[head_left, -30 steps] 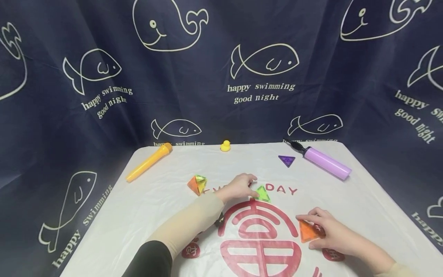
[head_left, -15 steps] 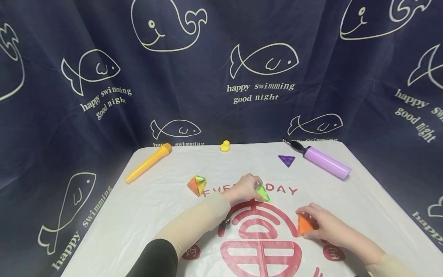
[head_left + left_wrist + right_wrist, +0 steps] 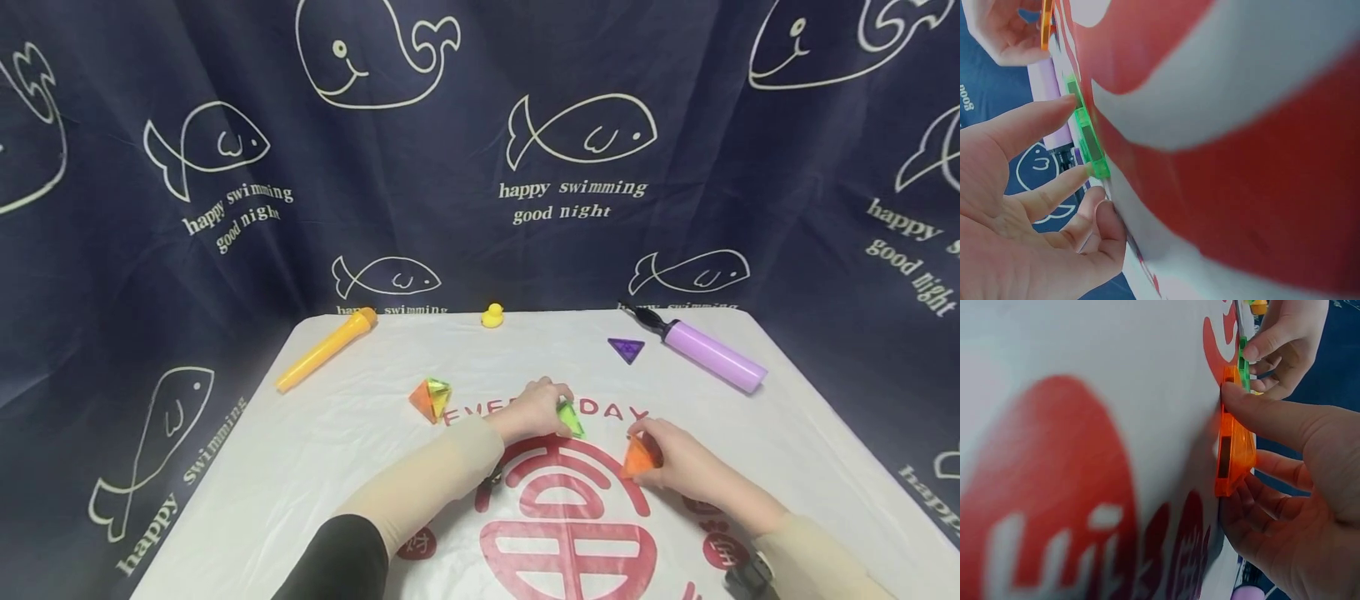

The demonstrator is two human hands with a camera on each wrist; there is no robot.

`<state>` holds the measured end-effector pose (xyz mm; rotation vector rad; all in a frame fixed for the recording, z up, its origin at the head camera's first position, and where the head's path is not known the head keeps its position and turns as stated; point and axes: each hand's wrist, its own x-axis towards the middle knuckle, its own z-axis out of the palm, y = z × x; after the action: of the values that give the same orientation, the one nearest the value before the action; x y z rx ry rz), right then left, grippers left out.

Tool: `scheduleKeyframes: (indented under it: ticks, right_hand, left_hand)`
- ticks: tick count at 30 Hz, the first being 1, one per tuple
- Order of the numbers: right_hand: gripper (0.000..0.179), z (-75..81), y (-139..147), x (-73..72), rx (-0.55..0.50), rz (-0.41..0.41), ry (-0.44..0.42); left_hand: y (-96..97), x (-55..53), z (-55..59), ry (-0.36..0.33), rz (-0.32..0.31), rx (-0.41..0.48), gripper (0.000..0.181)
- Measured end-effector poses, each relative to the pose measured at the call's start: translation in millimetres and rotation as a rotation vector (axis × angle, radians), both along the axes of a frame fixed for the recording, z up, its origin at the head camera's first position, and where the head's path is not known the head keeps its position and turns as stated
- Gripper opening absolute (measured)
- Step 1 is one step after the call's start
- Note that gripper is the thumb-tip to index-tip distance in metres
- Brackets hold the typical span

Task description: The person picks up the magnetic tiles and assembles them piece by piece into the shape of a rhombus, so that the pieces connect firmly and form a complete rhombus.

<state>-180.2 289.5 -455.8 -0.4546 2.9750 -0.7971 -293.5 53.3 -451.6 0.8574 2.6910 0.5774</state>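
Observation:
My left hand (image 3: 534, 408) is at the red lettering, pinching a see-through green triangular magnetic tile (image 3: 572, 420) that lies on the white tablecloth. In the left wrist view, the thumb and a fingertip sit at opposite ends of this green tile (image 3: 1089, 139), with the other fingers curled by the cloth. To the right, my right hand (image 3: 686, 467) grips an orange triangular magnetic tile (image 3: 637, 458) between thumb and fingers. The right wrist view has the orange tile (image 3: 1227, 450) tilted close over the cloth, and the left hand (image 3: 1294, 344) just beyond it.
Left of the hands stands an orange, yellow and green pyramid of tiles (image 3: 431, 401). Farther back lie an orange toy microphone (image 3: 326, 350), a yellow duck (image 3: 492, 317), a purple triangular tile (image 3: 626, 350) and a lilac hand pump (image 3: 712, 354). A dark curtain (image 3: 465, 183) hangs behind.
The right hand has carried the orange tile left and away from me, closer to the green tile. The left hand has shifted slightly right, its fingers drawing in around the green tile.

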Motion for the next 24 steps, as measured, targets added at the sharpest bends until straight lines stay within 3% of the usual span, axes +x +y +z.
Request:
scheduleKeyframes:
  ticks: [6, 14, 24]
  right_hand:
    - [0.064, -4.0, -16.6, -20.5, -0.023, 0.013, 0.045]
    - [0.059, -3.1, -43.3, -49.7, -0.063, 0.0, 0.031]
    - [0.06, -3.8, -80.5, -82.4, -0.142, -0.034, 0.026]
  left_hand:
    - [-19.4, 0.7, 0.7, 0.005, 0.026, -0.005, 0.055]
    - [-48.4, 2.6, 0.0, 0.022, 0.085, -0.003, 0.055]
    - [-68.1, 7.8, 1.3, -0.022, 0.1, 0.007, 0.062]
